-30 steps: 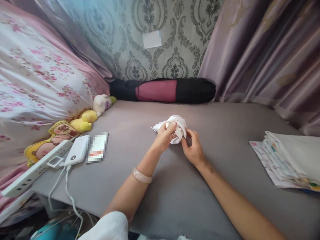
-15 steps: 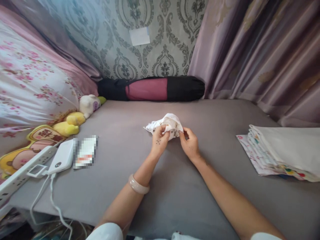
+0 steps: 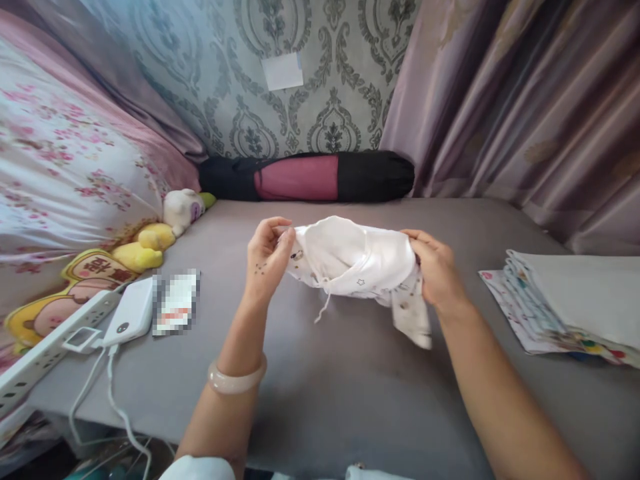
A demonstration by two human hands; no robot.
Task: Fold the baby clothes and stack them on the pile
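Observation:
A small white garment [image 3: 355,260] with tiny dark prints and a dangling string is stretched out between my hands above the grey bed surface [image 3: 350,373]. My left hand [image 3: 265,257] pinches its left edge with thumb and fingers closed. On the other side, my right hand [image 3: 436,270] grips the right edge, and a loose flap hangs below it. A pale bangle sits on my left wrist.
A stack of folded printed cloths [image 3: 565,303] lies at the right. At the left are a white power bank [image 3: 131,311], a power strip [image 3: 50,347] with cables, plush toys [image 3: 145,240] and a floral quilt. A black and pink roll [image 3: 305,177] lies against the wall.
The garment was bunched into a ball between my hands on the bed. My hands have moved apart and lifted, spreading it open.

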